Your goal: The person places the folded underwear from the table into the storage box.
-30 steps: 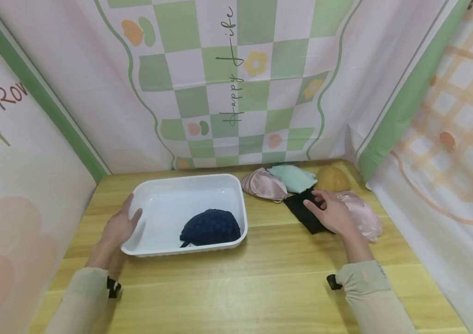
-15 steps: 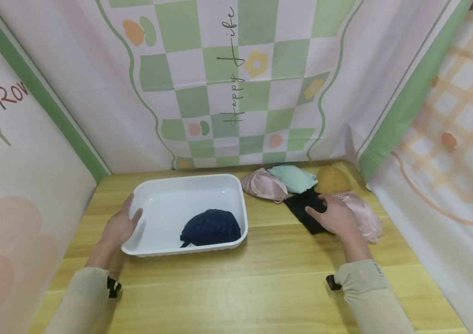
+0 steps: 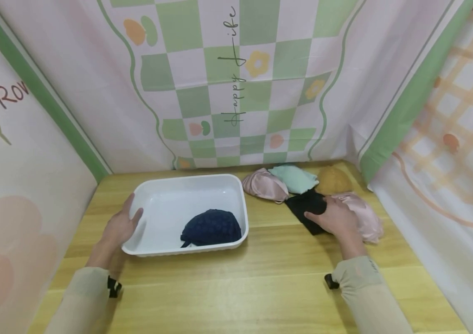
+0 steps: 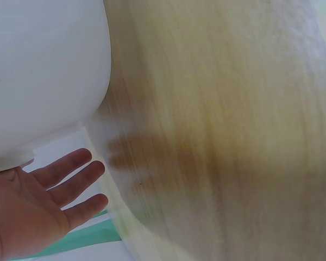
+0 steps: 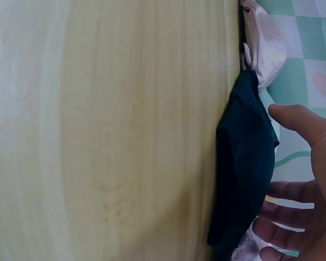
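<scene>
My left hand (image 3: 118, 228) is at the left rim of a white rectangular tray (image 3: 149, 253), its thumb over the inner side. In the left wrist view, the fingers (image 4: 76, 185) extend straight outside the tray wall. A navy, half-moon padded fabric piece (image 3: 211, 228) with a small tail, resembling a folded bra, lies in the tray's front right part. My right hand (image 3: 338, 217) hovers close over a black fabric piece (image 3: 306, 208), thumb and fingers spread apart. Seen from the right wrist, the black piece (image 5: 244, 157) is smooth and rounded, with the fingertips right at its edge.
Around the black piece lie a dusty pink fabric bundle (image 3: 265, 184), a mint one (image 3: 294, 178), a mustard one (image 3: 334, 180) and a pale pink satin one (image 3: 361, 215). The wooden table (image 3: 228, 292) meets patterned curtains (image 3: 203, 93) at its back and sides.
My right hand has lowered slightly over the black fabric piece, with its fingers less raised. The left hand and the tray have stayed in place.
</scene>
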`<state>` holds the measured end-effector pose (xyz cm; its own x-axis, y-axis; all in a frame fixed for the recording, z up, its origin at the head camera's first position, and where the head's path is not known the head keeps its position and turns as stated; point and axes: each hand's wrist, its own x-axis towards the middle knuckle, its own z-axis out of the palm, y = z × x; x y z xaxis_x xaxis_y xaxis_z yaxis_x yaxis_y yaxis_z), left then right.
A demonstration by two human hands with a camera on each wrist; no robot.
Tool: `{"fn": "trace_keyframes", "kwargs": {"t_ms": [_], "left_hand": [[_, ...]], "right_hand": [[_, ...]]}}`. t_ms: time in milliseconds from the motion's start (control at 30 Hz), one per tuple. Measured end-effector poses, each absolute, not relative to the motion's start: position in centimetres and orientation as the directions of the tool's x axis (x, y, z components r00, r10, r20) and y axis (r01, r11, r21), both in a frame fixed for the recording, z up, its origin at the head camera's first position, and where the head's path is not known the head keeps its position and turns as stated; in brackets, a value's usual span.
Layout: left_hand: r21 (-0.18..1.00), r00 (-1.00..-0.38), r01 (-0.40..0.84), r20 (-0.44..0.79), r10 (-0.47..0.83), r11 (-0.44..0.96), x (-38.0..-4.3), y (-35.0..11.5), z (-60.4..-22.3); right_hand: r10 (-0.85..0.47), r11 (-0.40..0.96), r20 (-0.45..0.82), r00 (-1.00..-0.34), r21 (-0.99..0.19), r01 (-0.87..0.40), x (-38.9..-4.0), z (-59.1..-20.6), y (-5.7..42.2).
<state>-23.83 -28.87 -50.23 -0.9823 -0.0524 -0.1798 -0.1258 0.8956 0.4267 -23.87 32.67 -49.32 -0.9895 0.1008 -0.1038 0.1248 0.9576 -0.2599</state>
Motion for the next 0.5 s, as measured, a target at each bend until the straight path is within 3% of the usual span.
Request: {"fn": "trace_keyframes", "kwargs": {"t_ms": [500], "left_hand": [[0.432,-0.980,-0.132,-0.193,-0.052,0.892,-23.77,-28.87,-50.09]], "right_hand": [[0.132,0.970,-0.182,-0.974,-0.179,0.165,-24.54,-50.13,32.09]]}}
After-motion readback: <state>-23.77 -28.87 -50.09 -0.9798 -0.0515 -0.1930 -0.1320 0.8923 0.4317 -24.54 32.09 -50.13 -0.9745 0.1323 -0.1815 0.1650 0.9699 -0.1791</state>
